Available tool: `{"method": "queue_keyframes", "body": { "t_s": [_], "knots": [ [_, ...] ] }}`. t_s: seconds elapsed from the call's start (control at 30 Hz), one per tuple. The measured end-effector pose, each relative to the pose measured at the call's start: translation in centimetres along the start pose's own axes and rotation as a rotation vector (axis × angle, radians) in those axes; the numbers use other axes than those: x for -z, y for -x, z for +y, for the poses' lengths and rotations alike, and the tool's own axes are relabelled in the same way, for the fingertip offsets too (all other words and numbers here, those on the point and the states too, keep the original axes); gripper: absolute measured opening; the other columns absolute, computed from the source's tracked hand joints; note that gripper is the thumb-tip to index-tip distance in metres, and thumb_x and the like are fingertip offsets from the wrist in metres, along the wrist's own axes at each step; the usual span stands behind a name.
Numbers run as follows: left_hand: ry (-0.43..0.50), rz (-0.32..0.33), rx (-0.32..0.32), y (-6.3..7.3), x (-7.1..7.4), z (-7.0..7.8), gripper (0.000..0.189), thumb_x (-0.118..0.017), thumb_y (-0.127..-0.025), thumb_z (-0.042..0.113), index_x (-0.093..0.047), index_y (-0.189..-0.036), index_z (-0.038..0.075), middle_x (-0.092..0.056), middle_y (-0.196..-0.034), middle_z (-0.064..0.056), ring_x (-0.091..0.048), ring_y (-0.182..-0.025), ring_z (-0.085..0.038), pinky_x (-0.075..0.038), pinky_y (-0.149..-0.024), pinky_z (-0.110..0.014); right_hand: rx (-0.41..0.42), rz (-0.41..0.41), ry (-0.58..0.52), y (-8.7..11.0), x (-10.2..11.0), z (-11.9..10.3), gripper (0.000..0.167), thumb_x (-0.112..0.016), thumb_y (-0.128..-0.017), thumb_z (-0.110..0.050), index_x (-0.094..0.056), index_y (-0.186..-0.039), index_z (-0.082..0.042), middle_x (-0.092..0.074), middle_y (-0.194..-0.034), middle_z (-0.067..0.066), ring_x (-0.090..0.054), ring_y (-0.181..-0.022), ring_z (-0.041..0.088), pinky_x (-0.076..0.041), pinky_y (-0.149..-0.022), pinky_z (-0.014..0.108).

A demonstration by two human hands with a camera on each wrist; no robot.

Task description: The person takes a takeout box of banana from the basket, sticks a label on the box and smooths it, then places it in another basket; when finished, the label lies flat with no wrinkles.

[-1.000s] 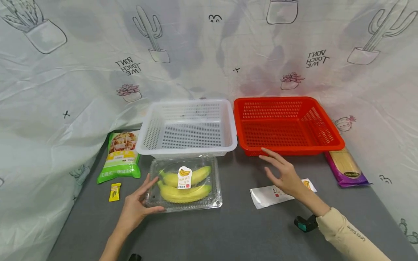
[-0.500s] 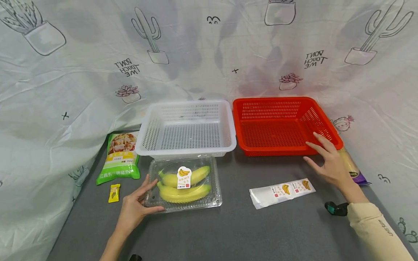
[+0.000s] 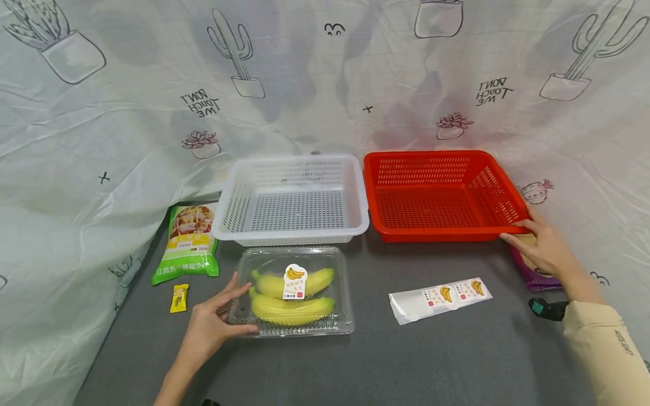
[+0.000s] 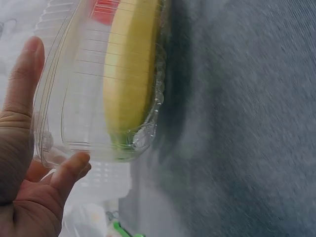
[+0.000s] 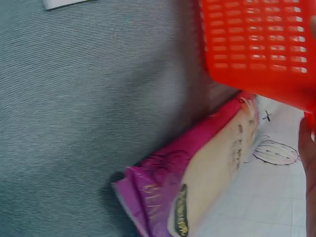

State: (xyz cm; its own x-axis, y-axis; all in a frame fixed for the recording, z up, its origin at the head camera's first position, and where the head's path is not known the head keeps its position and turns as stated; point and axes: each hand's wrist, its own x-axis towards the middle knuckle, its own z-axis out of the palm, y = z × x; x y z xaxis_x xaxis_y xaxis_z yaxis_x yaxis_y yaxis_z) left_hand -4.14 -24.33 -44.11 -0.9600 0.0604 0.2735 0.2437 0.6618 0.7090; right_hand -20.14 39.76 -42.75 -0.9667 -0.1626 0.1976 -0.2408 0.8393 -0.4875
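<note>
In the head view my left hand [image 3: 210, 318] grips the left end of a clear plastic box [image 3: 343, 293] with two yellow bananas [image 3: 291, 310] inside and a banana sticker [image 3: 294, 285] on its lid. The left wrist view shows thumb and fingers on either side of the box's corner. At the near right corner of the red basket [image 3: 437, 234], my right hand [image 3: 550, 251] pinches the rim with thumb and fingers. In the right wrist view that hand is mostly out of frame. A purple noodle packet [image 5: 212, 158] lies below the basket's corner.
A white basket [image 3: 289, 235] stands left of the red one. Further left lie a green food bag [image 3: 188, 248] and a small yellow packet [image 3: 179, 299]. A strip of banana stickers [image 3: 413, 304] lies on the grey table [image 3: 386, 366]. Patterned sheeting hangs behind.
My right hand has moved right, from above the sticker strip to the red basket's near right corner, and now holds its rim. The banana box has shifted slightly right and nearer.
</note>
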Motion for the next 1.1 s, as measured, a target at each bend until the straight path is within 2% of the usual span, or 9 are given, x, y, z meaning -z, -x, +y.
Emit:
{"method": "queue_keyframes", "body": {
  "t_s": [0.1, 0.2, 0.33, 0.47, 0.53, 0.63, 0.7, 0.8, 1.1],
  "knots": [
    [0.012, -0.003, -0.014, -0.3, -0.1, 0.9, 0.075, -0.092, -0.053, 0.022, -0.067, -0.122, 0.010, -0.048, -0.139, -0.019, -0.065, -0.096, -0.018, -0.049, -0.061, -0.020, -0.052, -0.020, 0.025, -0.2, 0.7, -0.2, 0.056, -0.068, -0.088, -0.036, -0.061, -0.111, 0.015, -0.016, -0.153, 0.028, -0.030, -0.124, 0.061, -0.033, -0.092, 0.066],
    [0.027, 0.003, -0.043, -0.6, -0.1, 1.6, 0.073, -0.092, -0.053, 0.021, -0.068, -0.121, 0.010, -0.049, -0.139, -0.019, -0.056, -0.074, 0.003, -0.043, -0.054, -0.017, -0.102, -0.025, 0.038, -0.4, 1.3, -0.2, 0.057, -0.073, -0.084, -0.039, -0.066, -0.109, 0.012, -0.034, -0.143, 0.032, -0.057, -0.091, 0.041, -0.047, -0.071, 0.040],
    [0.065, 0.015, -0.101, -0.9, -0.1, 2.4, 0.072, -0.092, -0.052, 0.015, -0.068, -0.120, 0.009, -0.051, -0.137, -0.021, -0.023, -0.054, 0.008, -0.036, -0.047, -0.019, -0.140, -0.068, 0.076, -1.0, 2.2, -0.4, 0.061, -0.076, -0.080, -0.043, -0.067, -0.112, 0.009, -0.055, -0.123, 0.032, -0.029, -0.049, 0.015, -0.026, -0.045, 0.030],
    [0.074, 0.022, -0.132, -1.3, 0.1, 3.5, 0.073, -0.092, -0.051, 0.014, -0.069, -0.120, 0.009, -0.052, -0.136, -0.020, -0.015, -0.051, 0.003, -0.031, -0.044, -0.020, -0.163, -0.155, 0.108, -1.6, 3.0, -0.6, 0.066, -0.075, -0.079, -0.045, -0.065, -0.112, 0.011, -0.059, -0.061, 0.014, -0.027, -0.045, 0.013, -0.026, -0.043, 0.029],
    [0.075, 0.020, -0.138, -1.5, 0.2, 4.2, 0.073, -0.092, -0.051, 0.015, -0.069, -0.120, 0.010, -0.052, -0.136, -0.019, -0.015, -0.052, 0.004, -0.032, -0.045, -0.019, -0.157, -0.174, 0.117, -2.0, 3.3, -0.7, 0.065, -0.076, -0.079, -0.045, -0.065, -0.109, 0.012, -0.058, -0.059, 0.015, -0.027, -0.045, 0.014, -0.025, -0.043, 0.028],
    [0.074, 0.020, -0.153, -1.9, 0.4, 5.3, 0.072, -0.092, -0.052, 0.016, -0.069, -0.120, 0.010, -0.052, -0.137, -0.018, -0.015, -0.053, 0.005, -0.033, -0.046, -0.019, -0.140, -0.169, 0.109, -2.3, 3.4, -0.8, 0.061, -0.080, -0.076, -0.042, -0.068, -0.103, 0.011, -0.060, -0.112, 0.033, -0.028, -0.047, 0.014, -0.025, -0.044, 0.029],
    [0.068, 0.027, -0.163, -2.2, 0.5, 6.1, 0.072, -0.093, -0.051, 0.017, -0.069, -0.119, 0.010, -0.052, -0.136, -0.018, -0.015, -0.053, 0.005, -0.033, -0.047, -0.019, -0.133, -0.152, 0.111, -2.4, 3.4, -0.8, 0.059, -0.082, -0.074, -0.041, -0.070, -0.099, 0.011, -0.049, -0.125, 0.035, -0.029, -0.048, 0.015, -0.025, -0.044, 0.029],
    [0.059, 0.035, -0.171, -2.9, 0.7, 7.3, 0.072, -0.093, -0.051, 0.017, -0.069, -0.119, 0.010, -0.053, -0.135, -0.018, -0.014, -0.053, 0.004, -0.031, -0.045, -0.019, -0.166, -0.143, 0.121, -2.4, 3.4, -0.6, 0.061, -0.083, -0.071, -0.045, -0.072, -0.095, 0.010, -0.068, -0.093, 0.027, -0.032, -0.052, 0.016, -0.025, -0.045, 0.030],
    [0.057, 0.003, -0.176, -6.1, 1.1, 9.2, 0.070, -0.091, -0.056, 0.018, -0.068, -0.122, 0.010, -0.049, -0.139, -0.016, -0.016, -0.052, -0.001, -0.028, -0.044, -0.023, -0.173, -0.179, 0.167, -2.9, 3.5, -0.6, 0.060, -0.081, -0.071, -0.049, -0.074, -0.094, 0.006, -0.063, -0.063, 0.015, -0.035, -0.057, 0.018, -0.027, -0.048, 0.030]
  ]
}}
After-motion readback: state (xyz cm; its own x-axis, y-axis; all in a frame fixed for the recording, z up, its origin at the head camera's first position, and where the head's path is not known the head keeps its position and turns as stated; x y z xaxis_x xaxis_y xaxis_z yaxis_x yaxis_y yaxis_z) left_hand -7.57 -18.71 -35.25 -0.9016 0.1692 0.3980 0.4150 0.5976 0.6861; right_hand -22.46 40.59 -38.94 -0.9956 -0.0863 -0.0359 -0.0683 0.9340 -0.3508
